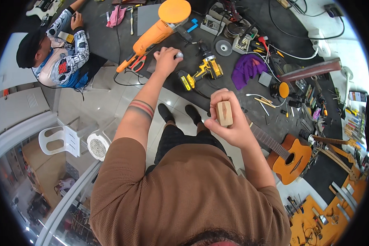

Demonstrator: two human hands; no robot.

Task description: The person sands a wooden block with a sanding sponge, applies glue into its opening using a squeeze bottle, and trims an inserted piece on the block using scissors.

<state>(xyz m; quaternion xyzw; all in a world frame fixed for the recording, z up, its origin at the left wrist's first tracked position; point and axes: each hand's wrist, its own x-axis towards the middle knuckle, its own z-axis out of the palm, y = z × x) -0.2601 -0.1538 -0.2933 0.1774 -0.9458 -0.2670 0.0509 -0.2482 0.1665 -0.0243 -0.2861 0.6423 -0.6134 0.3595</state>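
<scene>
My right hand (229, 119) is closed around a pale wooden block (224, 113), with one end turned up and a darker pointed mark on it. It is raised in front of the bench edge. My left hand (167, 61) is down on the dark bench, fingers bent, with a small pale object (179, 55) between thumb and forefinger; its kind is not clear. Just beyond that hand lies an orange power polisher (151, 39) with a round orange pad (174, 11). Between my hands rests a yellow and black cordless drill (207, 67).
Red-handled scissors (137, 63) lie beside the polisher. A purple cloth (249, 69), a grinding disc (223, 47) and cluttered tools cover the right side. An orange acoustic guitar (291, 160) leans near my right elbow. Another person (61, 61) sits at the far left; white chairs (61, 140) stand behind.
</scene>
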